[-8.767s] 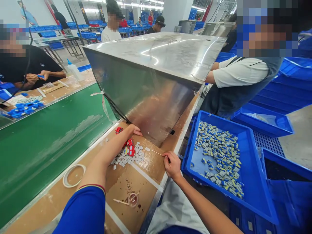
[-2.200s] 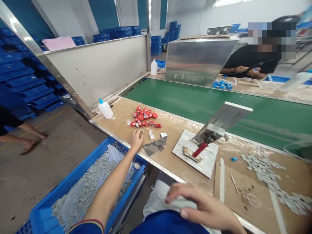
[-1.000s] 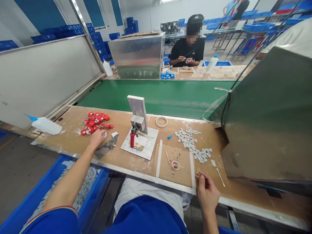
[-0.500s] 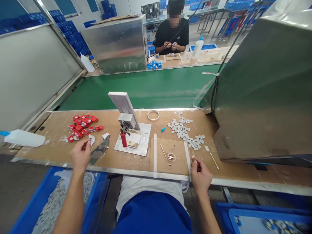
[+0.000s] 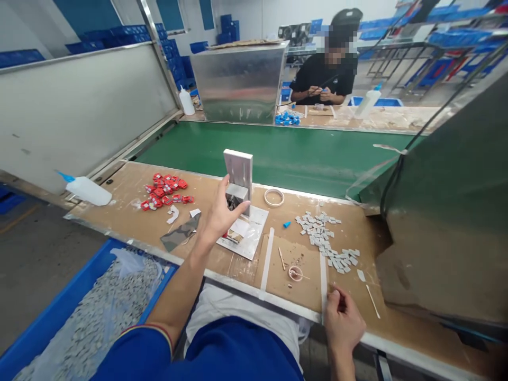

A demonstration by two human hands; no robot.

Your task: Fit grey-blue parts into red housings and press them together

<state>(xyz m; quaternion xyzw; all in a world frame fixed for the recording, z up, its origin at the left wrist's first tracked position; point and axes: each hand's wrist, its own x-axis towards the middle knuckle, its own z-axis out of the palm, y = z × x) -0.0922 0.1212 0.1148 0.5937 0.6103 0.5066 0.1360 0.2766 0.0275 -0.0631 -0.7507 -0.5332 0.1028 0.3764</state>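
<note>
My left hand (image 5: 217, 216) reaches over the metal clamp stand (image 5: 239, 164), thumb and fingers spread apart. It hides most of the clamp and its red handle; whether it touches the stand, I cannot tell. Under the clamp is a white base plate (image 5: 254, 241). My right hand (image 5: 344, 317) is at the table's front edge with its fingers pinched together; anything between them is too small to make out. Left of that hand, a small round cup (image 5: 295, 273) with a thin stick in it sits on the cardboard. Small grey pieces (image 5: 323, 241) lie scattered beyond it.
Red toy-like parts (image 5: 164, 189) are heaped at the left, near a white squeeze bottle (image 5: 89, 190). A tape roll (image 5: 274, 197) lies behind the stand. Beyond the green belt (image 5: 317, 153) a co-worker (image 5: 325, 79) sits. A large metal housing (image 5: 448, 227) stands at right.
My left hand has moved right, from beside the red parts to the clamp stand, and its fingers have spread. My right hand stays pinched near the front edge. The camera view has shifted.
</note>
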